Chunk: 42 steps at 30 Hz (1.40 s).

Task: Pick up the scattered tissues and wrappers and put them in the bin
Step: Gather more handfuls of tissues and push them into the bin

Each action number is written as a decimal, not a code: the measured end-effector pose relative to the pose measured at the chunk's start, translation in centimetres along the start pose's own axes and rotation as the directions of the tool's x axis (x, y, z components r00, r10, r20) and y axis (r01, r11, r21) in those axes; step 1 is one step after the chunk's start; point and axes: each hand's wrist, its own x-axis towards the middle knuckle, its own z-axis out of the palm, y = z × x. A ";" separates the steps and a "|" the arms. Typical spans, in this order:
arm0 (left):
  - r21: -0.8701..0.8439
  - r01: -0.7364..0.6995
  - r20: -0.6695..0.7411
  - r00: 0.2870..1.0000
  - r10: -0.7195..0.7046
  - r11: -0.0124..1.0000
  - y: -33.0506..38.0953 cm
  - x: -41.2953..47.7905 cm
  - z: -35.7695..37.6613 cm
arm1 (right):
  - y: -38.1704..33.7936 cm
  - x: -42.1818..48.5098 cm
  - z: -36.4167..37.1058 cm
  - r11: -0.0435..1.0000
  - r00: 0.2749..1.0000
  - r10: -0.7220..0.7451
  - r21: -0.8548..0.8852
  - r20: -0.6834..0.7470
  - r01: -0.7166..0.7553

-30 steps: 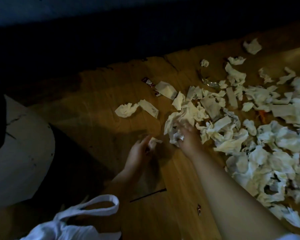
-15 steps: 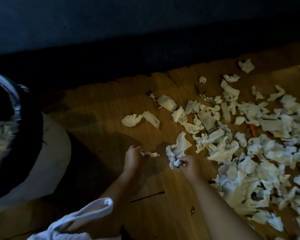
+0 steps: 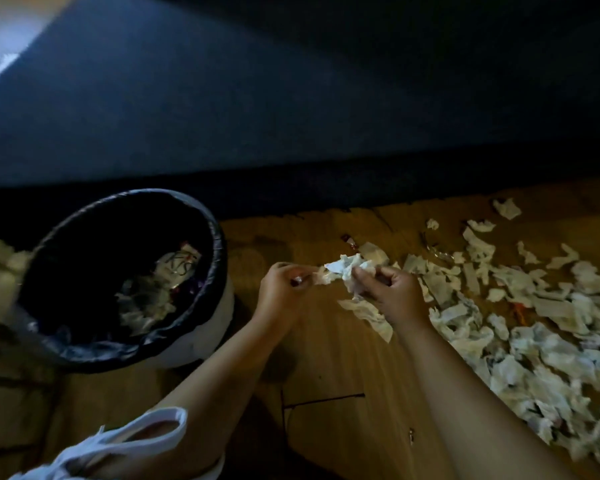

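Risen from the wooden floor (image 3: 326, 358) since a moment earlier, the right hand (image 3: 392, 296) gripped a crumpled tissue wad (image 3: 347, 268) and the left hand (image 3: 279, 292) pinched its end, near the black-lined bin (image 3: 219, 244). Scattered tissues (image 3: 551, 341) lay on the floor to the right.

- It looked like a dim room in a home, seen at floor level.
- A brown wooden plank floor (image 3: 326, 362) lay underfoot.
- A broad dark blue furnishing (image 3: 291, 98), bed or sofa unclear, bordered the boards.
- 1 round white bin with a black plastic liner (image 3: 205, 336) stood on the floor.
- Many crumpled white tissues (image 3: 551, 358) littered the boards.
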 end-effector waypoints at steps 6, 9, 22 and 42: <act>-0.121 -0.065 -0.205 0.978 0.039 0.991 -0.3 -4.0 -10.0 | -6.8 -3.3 6.3 0.991 0.987 -0.087 0.114 0.138 0.071; -0.138 -0.020 -0.306 0.952 -0.023 0.990 -2.0 -5.6 -14.8 | -9.9 -5.1 10.6 0.988 0.952 -0.125 0.123 0.278 0.094; -0.227 0.239 -0.388 0.867 -0.312 0.944 -7.0 -4.5 -22.1 | -11.4 -4.7 23.9 0.990 0.888 0.056 -0.142 0.457 0.010; 0.080 -0.151 -0.035 0.987 0.154 0.985 -4.2 -5.6 -9.3 | 0.0 -3.4 11.5 0.998 0.999 0.039 0.052 0.004 -0.039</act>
